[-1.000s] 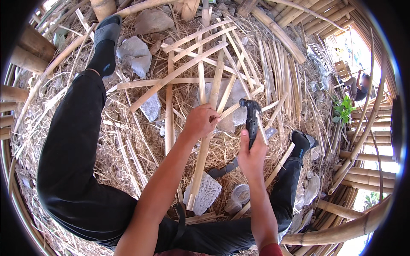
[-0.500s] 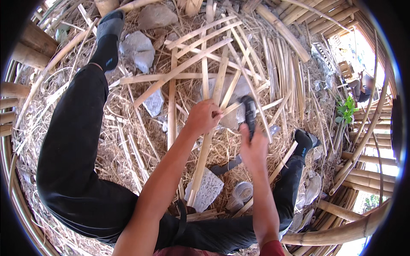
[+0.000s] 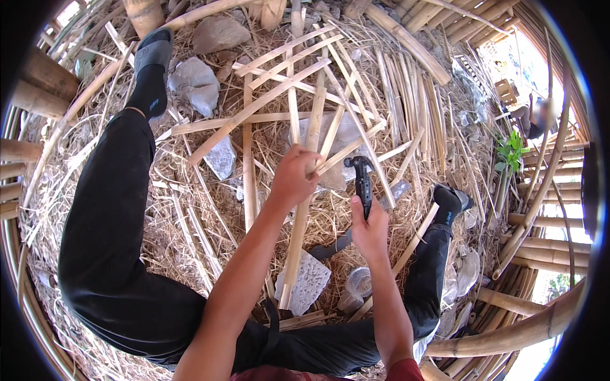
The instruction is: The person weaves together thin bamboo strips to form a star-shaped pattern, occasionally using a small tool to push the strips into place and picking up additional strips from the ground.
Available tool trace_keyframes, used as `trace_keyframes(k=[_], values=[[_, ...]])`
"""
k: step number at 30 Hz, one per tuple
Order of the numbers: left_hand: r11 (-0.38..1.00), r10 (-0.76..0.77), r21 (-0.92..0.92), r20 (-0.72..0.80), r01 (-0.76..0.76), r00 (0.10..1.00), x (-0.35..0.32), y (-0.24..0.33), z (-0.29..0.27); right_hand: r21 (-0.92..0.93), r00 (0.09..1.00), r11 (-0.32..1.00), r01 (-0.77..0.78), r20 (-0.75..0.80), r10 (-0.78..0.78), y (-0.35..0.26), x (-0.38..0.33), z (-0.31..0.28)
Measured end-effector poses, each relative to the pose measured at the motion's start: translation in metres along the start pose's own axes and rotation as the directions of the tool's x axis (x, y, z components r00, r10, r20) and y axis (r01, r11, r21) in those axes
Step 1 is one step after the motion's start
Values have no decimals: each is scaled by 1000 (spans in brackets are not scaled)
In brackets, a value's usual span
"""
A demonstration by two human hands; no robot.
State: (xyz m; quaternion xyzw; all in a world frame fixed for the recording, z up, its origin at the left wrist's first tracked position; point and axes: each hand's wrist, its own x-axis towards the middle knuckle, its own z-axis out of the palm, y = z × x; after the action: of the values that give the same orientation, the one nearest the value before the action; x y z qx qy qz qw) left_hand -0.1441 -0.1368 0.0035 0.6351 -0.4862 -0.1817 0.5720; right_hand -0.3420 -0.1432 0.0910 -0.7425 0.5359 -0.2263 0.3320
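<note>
My left hand [image 3: 294,178] is closed around the near end of a bamboo strip [image 3: 351,147] that slants away to the right. It rests over a long upright bamboo slat [image 3: 295,244], whose near end lies on a pitted grey block [image 3: 307,279]. In my right hand [image 3: 371,232] is a black claw hammer [image 3: 363,184], gripped by the handle with its head up, just right of my left hand and apart from the strips. Beyond my hands, several split strips [image 3: 260,111] cross each other in a loose lattice. What my left fingertips press on is partly hidden.
A dark curved blade-like tool [image 3: 332,246] and a clear plastic cup [image 3: 359,281] lie between my legs. Rocks [image 3: 194,86] sit at the far left, and more strips [image 3: 406,95] lie at the right. Straw covers the ground. Another person [image 3: 537,117] sits at the far right.
The hammer, blurred and close to my left hand before, now stands more upright and a little nearer me. My left hand has shifted slightly left in the picture, as has the whole lattice.
</note>
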Motion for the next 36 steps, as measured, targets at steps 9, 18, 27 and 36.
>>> trace_keyframes(k=[9,18,27,36], values=[[661,-716,-28,275,750,641,-17,-19,-7,10,1000,1000,-16,4,16,20,-13,25],[578,-755,-151,274,802,596,-18,-3,11,-202,999,979,-36,29,42,18,1,30],[588,-763,-76,281,806,583,-13,14,22,59,977,976,-209,45,207,35,-20,12],[705,-703,218,342,674,624,0,-9,-1,56,963,962,-268,4,268,47,-61,17]])
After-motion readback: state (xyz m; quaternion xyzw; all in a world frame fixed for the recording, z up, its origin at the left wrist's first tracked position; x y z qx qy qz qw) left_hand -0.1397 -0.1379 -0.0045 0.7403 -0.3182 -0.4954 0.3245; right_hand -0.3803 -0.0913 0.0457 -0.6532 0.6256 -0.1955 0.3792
